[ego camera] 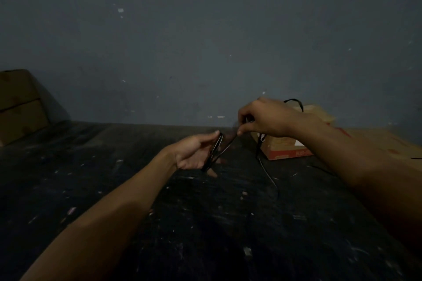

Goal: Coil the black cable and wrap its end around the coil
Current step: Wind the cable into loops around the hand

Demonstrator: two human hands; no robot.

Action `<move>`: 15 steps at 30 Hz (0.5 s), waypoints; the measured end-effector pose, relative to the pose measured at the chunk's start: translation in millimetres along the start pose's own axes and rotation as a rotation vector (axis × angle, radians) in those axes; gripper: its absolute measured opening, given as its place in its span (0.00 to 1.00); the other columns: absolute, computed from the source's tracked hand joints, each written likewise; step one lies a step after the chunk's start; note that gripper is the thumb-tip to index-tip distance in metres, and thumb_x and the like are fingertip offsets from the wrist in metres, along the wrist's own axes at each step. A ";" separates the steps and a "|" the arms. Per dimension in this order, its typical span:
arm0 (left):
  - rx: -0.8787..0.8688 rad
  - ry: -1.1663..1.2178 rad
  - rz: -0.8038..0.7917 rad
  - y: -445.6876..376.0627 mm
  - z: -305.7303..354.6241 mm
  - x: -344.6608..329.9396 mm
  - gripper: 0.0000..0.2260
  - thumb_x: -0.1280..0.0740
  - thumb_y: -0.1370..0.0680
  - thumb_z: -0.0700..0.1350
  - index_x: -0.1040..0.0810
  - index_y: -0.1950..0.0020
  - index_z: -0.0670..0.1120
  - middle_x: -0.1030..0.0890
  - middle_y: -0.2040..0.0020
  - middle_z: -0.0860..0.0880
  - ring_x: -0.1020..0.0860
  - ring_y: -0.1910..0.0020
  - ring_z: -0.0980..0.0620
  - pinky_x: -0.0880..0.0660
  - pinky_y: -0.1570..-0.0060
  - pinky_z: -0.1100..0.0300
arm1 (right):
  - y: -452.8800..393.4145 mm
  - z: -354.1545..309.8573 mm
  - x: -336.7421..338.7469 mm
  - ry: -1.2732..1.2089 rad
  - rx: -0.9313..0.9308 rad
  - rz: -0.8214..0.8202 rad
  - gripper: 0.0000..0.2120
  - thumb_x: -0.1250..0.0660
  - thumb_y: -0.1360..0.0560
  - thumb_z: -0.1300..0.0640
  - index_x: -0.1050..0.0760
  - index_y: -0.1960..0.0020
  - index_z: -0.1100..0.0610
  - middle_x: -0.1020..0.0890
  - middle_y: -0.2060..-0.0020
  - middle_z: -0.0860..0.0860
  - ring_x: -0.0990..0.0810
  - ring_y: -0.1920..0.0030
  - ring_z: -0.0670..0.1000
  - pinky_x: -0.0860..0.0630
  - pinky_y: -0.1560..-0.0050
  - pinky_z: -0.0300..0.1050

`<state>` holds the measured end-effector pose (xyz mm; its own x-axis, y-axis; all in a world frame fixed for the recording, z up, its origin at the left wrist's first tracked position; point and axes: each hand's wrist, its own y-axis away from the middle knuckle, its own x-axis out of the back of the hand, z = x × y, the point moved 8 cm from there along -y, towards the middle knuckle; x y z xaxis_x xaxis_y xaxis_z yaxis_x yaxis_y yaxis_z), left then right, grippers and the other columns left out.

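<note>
A thin black cable (269,173) runs across the dark table. My left hand (194,153) is palm up with a few loops of the cable wound across it, from the thumb tip down to the fingers. My right hand (265,118) is raised to the right of it and pinches a strand of the cable that stretches down to the loops. More cable arcs behind my right wrist and hangs down in front of the cardboard box. The scene is dim and slightly blurred.
A flattened cardboard box (285,148) with red print lies on the dark, scuffed table (159,212) under my right arm. Another brown box (20,105) stands at the far left. A grey-blue wall (205,41) closes the back.
</note>
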<state>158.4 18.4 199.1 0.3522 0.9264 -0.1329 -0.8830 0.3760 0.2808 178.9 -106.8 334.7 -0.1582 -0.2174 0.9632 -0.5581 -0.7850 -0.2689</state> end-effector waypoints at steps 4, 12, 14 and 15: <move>0.086 -0.136 -0.209 5.2 -4.3 -29.0 0.20 0.44 0.19 0.55 0.30 0.29 0.55 0.28 0.28 0.48 0.32 0.28 0.38 0.35 0.36 0.30 | 1.2 0.6 -0.1 0.004 0.028 -0.024 0.11 0.30 0.29 0.44 0.23 0.55 0.50 0.26 0.66 0.43 0.26 0.61 0.47 0.31 0.63 0.45; -0.111 0.000 -0.353 17.5 10.9 -42.0 0.15 0.42 0.19 0.50 0.22 0.41 0.42 0.24 0.66 0.46 0.25 0.36 0.34 0.30 0.46 0.30 | 12.5 14.9 -16.8 0.045 0.098 0.095 0.08 0.35 0.25 0.46 0.23 0.52 0.50 0.17 0.55 0.49 0.21 0.53 0.52 0.30 0.44 0.52; -0.231 0.100 -0.351 23.4 22.4 -35.4 0.13 0.40 0.20 0.50 0.22 0.43 0.43 0.26 0.70 0.50 0.20 0.41 0.38 0.32 0.45 0.28 | 15.4 31.6 -25.4 0.069 0.042 0.121 0.07 0.36 0.24 0.47 0.24 0.52 0.50 0.17 0.55 0.48 0.21 0.52 0.52 0.34 0.41 0.51; -0.289 0.160 -0.346 27.3 30.5 -30.4 0.13 0.39 0.20 0.49 0.22 0.43 0.44 0.26 0.71 0.52 0.19 0.43 0.41 0.34 0.44 0.26 | 17.8 42.1 -31.1 0.057 -0.005 0.115 0.07 0.37 0.23 0.48 0.24 0.52 0.51 0.17 0.55 0.49 0.21 0.52 0.53 0.35 0.42 0.51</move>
<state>133.0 1.1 239.7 0.6088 0.7247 -0.3227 -0.7802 0.6206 -0.0782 208.2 -138.5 300.1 -0.2675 -0.2719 0.9244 -0.5377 -0.7540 -0.3774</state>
